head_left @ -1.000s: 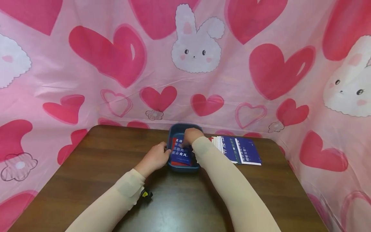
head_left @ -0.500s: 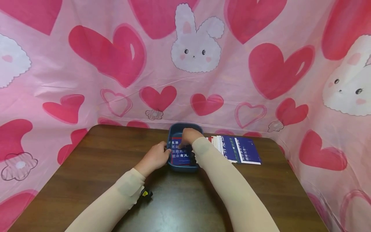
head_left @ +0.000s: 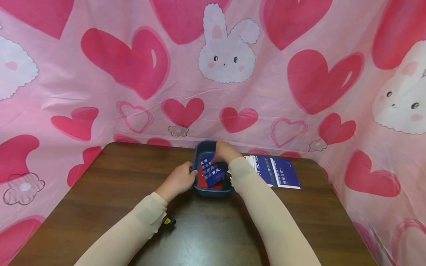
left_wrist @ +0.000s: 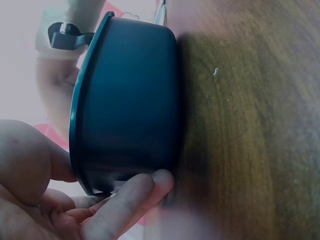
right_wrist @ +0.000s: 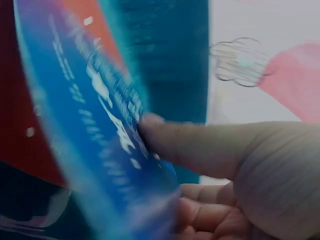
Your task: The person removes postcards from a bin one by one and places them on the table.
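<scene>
A dark blue plastic basin (head_left: 213, 193) stands at the far side of the table. My left hand (head_left: 179, 179) grips its left rim, thumb at the lip and fingers against the outer wall (left_wrist: 130, 95) in the left wrist view. Inside the basin, my right hand (head_left: 226, 151) pinches a blue card (head_left: 211, 173) with white writing, thumb on its printed face. In the right wrist view the card (right_wrist: 107, 135) looks raised, bent and blurred. A red card (head_left: 201, 180) lies beneath it in the basin. The right fingertips are partly hidden behind the blue card.
Right of the basin, several overlapping cards (head_left: 287, 173), blue and white, lie fanned out on the brown wooden table (head_left: 139, 162). A pink cloth with hearts and rabbits (head_left: 226, 59) hangs close behind the table's far edge.
The blue card, flatter in the basin half a second ago, is now lifted and turned, uncovering more red card. My right hand has shifted slightly right; the left stays on the rim.
</scene>
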Demonstrator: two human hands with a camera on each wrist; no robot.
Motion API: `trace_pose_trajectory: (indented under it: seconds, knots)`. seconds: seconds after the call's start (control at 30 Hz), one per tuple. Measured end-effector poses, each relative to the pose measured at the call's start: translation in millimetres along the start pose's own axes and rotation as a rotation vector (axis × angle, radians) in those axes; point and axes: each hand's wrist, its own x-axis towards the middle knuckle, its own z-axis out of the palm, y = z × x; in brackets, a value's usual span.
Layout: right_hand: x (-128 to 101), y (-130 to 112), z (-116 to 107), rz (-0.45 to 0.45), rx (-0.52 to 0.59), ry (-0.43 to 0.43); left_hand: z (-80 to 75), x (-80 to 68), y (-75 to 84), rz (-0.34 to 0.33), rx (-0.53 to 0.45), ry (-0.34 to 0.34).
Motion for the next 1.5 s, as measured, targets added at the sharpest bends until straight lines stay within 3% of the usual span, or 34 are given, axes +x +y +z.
trace_pose_trajectory:
  seconds: [0.1,0.27,0.47,0.63,0.77,0.9,1.07,1.2,1.33,1.5]
  knots:
    - [-2.7,9.1,-5.0,-0.019,0.049,0.072,1.3,0.4,0.3,-0.004,-0.001,-0.003]
    - [-53.0,0.7,-43.8,-0.016,0.171,0.072,2.4,0.5,2.6,-0.009,-0.023,-0.017]
    - [-86.5,9.0,-71.0,-0.020,0.378,0.099,1.6,-2.0,6.2,-0.025,-0.046,-0.030]
    - [-101.9,29.9,-82.1,-0.025,0.614,0.138,-0.2,-4.7,6.3,-0.042,-0.076,-0.044]
    - [-112.6,52.3,-89.4,0.026,0.732,0.233,0.3,-4.4,5.2,-0.035,-0.079,-0.045]
    - [-124.5,76.1,-101.2,0.072,0.717,0.303,0.8,-3.5,5.0,-0.032,-0.087,-0.048]
    - [-141.4,109.3,-116.7,0.112,0.574,0.332,-0.2,-3.7,4.9,-0.045,-0.091,-0.048]
    - [-153.5,143.3,-123.3,0.210,0.562,0.337,-0.8,-3.5,3.8,-0.056,-0.101,-0.054]
    - [-162.8,179.9,-122.4,0.307,0.562,0.334,-0.8,-2.9,1.8,-0.063,-0.106,-0.058]
    - [-167.5,217.1,-112.3,0.370,0.441,0.343,0.3,-0.8,-0.3,-0.064,-0.094,-0.055]
